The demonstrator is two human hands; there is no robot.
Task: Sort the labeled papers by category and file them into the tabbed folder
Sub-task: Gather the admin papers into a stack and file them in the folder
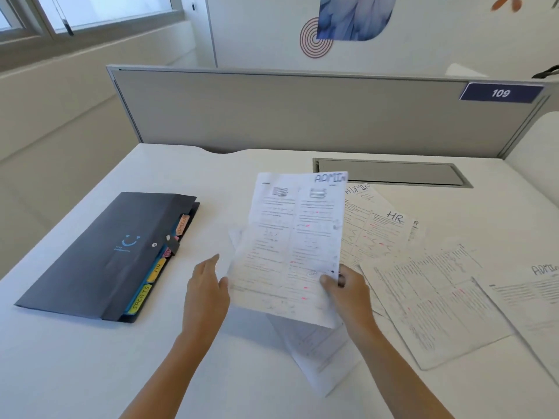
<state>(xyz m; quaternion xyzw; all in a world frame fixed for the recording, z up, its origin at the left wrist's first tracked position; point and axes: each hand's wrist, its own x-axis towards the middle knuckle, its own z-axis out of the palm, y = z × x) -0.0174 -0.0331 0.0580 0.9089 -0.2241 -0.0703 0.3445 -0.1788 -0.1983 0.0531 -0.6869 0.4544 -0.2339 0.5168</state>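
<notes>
A printed sheet marked ADMIN is held up above the white desk. My right hand pinches its lower right corner. My left hand is at the sheet's lower left edge, fingers apart, thumb touching the paper. A dark tabbed folder lies shut on the left, with coloured tabs reading ADMIN, HR and SPORTS along its right side. To the right lie more sheets: one marked HR, another ADMIN sheet and a third ADMIN sheet at the far right.
A grey partition with a "109" plate stands along the desk's far edge. A grey cable flap is set into the desk behind the papers. Another sheet lies under the raised one, near the front.
</notes>
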